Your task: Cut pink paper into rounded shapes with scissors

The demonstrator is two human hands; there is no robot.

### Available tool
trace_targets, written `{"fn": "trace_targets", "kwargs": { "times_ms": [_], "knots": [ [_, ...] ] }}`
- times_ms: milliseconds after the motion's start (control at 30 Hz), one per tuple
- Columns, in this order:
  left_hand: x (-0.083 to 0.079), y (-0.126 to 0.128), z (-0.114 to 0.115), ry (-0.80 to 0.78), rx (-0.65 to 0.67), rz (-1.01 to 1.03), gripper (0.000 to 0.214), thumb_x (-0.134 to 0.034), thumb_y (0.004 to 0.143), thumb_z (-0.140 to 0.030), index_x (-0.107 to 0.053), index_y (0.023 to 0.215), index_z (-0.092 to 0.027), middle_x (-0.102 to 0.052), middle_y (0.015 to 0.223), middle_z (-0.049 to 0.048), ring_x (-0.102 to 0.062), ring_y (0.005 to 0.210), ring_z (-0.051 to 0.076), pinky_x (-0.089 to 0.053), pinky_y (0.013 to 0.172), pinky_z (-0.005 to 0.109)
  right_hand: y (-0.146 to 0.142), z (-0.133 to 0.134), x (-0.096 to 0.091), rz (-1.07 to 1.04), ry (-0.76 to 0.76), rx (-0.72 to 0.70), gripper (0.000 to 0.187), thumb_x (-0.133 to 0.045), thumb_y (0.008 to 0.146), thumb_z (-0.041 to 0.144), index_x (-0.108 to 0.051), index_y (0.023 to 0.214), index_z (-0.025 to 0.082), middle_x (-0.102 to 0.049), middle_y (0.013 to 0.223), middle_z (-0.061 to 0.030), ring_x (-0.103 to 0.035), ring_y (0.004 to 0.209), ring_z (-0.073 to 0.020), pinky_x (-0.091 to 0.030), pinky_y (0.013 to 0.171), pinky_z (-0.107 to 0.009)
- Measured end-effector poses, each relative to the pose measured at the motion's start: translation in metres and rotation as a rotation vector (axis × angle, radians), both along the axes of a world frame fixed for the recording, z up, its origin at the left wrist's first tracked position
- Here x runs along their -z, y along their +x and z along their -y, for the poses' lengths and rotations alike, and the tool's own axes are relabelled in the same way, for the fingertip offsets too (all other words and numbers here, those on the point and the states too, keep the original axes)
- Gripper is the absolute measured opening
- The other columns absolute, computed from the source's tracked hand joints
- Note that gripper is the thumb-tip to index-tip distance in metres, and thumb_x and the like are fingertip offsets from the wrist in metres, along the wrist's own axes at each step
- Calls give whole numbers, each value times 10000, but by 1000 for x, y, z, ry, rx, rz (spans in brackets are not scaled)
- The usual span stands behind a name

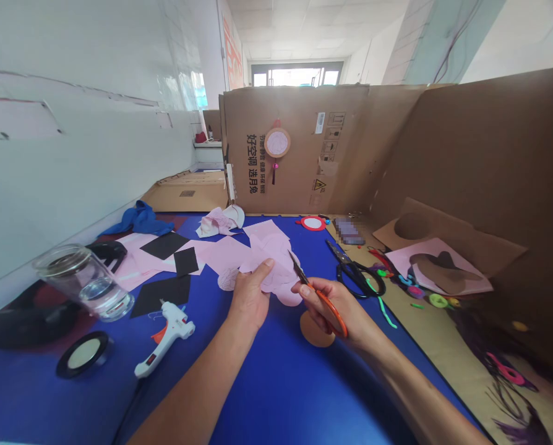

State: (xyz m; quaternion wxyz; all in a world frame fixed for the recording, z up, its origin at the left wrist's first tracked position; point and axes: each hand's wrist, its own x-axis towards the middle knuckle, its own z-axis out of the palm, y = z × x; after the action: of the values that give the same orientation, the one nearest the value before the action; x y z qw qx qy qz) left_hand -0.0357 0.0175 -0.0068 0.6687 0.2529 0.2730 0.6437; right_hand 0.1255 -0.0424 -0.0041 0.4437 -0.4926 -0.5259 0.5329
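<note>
My left hand (251,296) pinches a pale pink paper shape (276,262) above the blue table (276,383), thumb on top. My right hand (339,309) grips orange-handled scissors (325,303), whose dark blades (297,269) point up-left and meet the edge of the pink paper. A small brown cardboard disc (311,334) lies on the table just under my right hand.
Black-handled scissors (357,272) lie right of my hands. A white glue gun (167,337), a glass jar (84,281), a black tape roll (82,353) and black and pink sheets (165,256) lie to the left. Cardboard walls (466,161) enclose the back and right.
</note>
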Motion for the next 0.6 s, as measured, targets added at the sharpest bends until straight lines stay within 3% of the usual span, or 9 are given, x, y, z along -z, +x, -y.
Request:
{"fn": "trace_targets", "kwargs": {
  "times_ms": [600],
  "knots": [
    [0,0,-2,4,-32,20,629,-948,643,-195,-747,1239,-167,-831,1100,109,-774,1097,303,-573,1004,407,-1,0,2,30,-31,-3,561,-783,777,754,-643,814,212,-413,478,95,-310,403,-88,-234,372,-223]
  ]
}}
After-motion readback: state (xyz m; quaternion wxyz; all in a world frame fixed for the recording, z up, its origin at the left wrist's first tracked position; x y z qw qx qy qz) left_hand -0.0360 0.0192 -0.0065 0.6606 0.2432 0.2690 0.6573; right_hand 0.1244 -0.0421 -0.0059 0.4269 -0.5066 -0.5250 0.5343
